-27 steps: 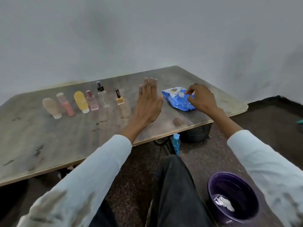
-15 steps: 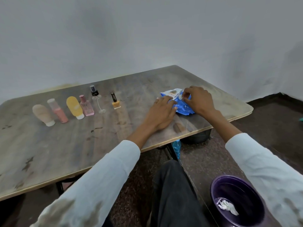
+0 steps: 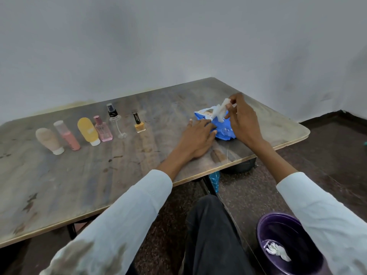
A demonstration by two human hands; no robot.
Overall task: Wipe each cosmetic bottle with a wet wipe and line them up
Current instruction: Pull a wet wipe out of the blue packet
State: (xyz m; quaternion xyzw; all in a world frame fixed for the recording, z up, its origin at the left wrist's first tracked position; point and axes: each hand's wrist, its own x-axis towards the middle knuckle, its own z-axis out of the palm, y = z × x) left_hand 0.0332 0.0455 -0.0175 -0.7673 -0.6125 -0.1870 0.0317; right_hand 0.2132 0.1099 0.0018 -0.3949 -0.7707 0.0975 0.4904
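Several cosmetic bottles stand in a row on the wooden table [image 3: 83, 175]: a beige tube [image 3: 49, 140], a pink bottle [image 3: 67, 135], a yellow tube [image 3: 88, 131], a pink perfume bottle [image 3: 102, 129], a clear spray bottle [image 3: 116, 122] and a yellow nail polish [image 3: 138, 124]. To their right lies a blue wet wipe pack [image 3: 222, 128]. My left hand [image 3: 198, 137] presses flat on the pack. My right hand [image 3: 241, 119] pinches a white wet wipe [image 3: 220, 111], which is partly drawn out of the pack.
A purple bin [image 3: 278, 233] with a crumpled used wipe [image 3: 278, 253] stands on the floor at the lower right. A blue water bottle [image 3: 214, 179] and a dark container [image 3: 240, 166] sit under the table edge. My dark trouser leg is below.
My left hand came down from mid-air onto the pack. My right hand has lifted from the pack opening, drawing a white wipe up and out.
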